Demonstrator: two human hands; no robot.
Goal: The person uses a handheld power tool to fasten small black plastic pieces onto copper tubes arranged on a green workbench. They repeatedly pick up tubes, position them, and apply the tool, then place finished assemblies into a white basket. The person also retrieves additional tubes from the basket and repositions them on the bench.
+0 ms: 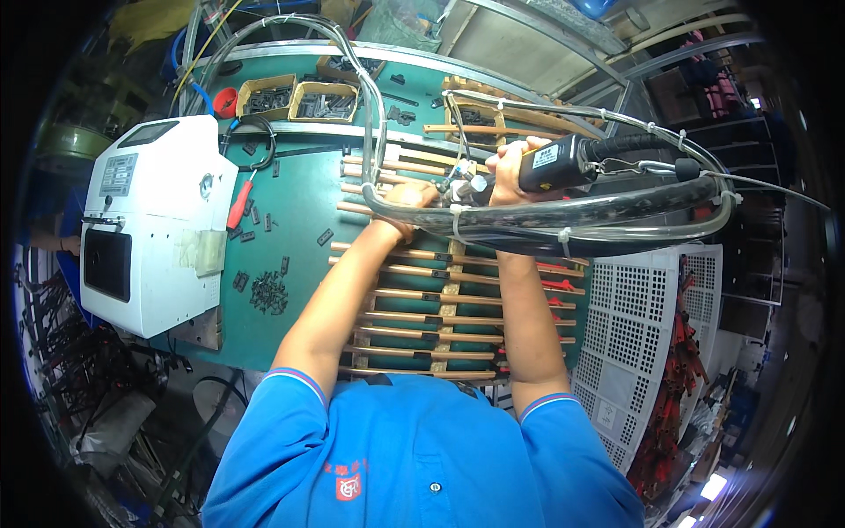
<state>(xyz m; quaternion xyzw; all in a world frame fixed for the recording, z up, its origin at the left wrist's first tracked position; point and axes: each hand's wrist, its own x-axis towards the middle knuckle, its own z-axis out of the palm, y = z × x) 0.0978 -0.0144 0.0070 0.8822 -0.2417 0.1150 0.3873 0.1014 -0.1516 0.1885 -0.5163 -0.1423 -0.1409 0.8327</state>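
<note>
My right hand (506,176) is wrapped round a black power screwdriver (556,165), near the far end of a row of rods. A metal nose piece (466,187) with a thin tube shows to the left of that hand. My left hand (410,201) is closed over the far copper-coloured rods (405,165), close to the nose piece. A thick clear hose bundle (528,217) crosses in front and hides part of its fingers. Nearer copper-coloured rods (422,297) lie side by side under my forearms, several with small black pieces on them.
A white machine (158,202) stands left on the green table (304,189). A red-handled screwdriver (241,204), loose black parts (326,237) and a screw pile (268,292) lie beside it. Boxes (324,102) of black parts stand behind. White perforated crates (620,326) are at right.
</note>
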